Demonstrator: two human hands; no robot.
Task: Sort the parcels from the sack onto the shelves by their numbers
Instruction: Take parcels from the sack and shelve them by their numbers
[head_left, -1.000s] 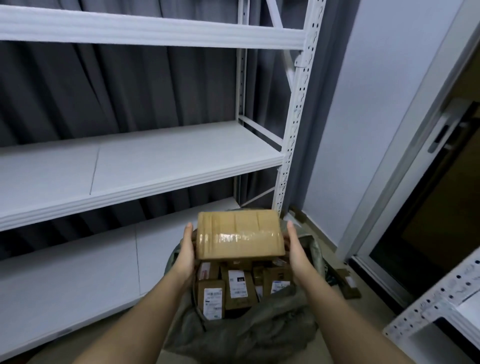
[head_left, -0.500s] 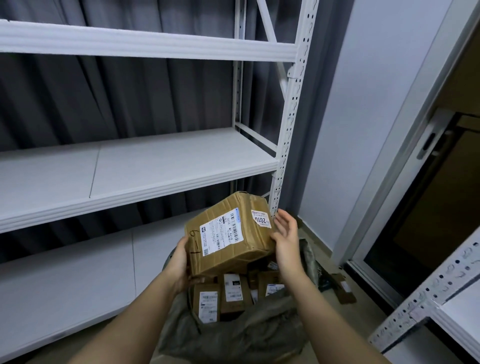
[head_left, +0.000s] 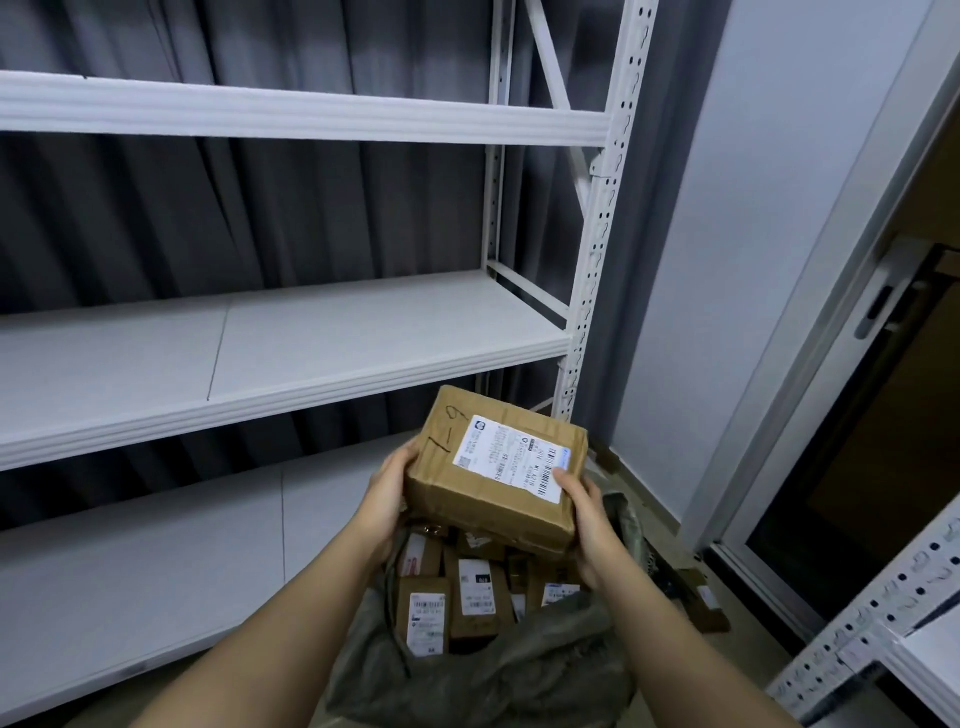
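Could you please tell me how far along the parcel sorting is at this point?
It looks barely started. Done: nothing visibly; the white shelves in view hold no parcels. In hand: the left hand and right hand hold one cardboard parcel, its shipping label and a handwritten mark facing up, above the sack. Left: shelving this one, then the many labelled parcels in the sack.

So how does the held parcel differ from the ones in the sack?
The held parcel is larger, tilted, lifted clear in both hands, with handwriting beside its label. The sack parcels are smaller, packed upright together in the sack, untouched. All are brown cardboard with white labels.
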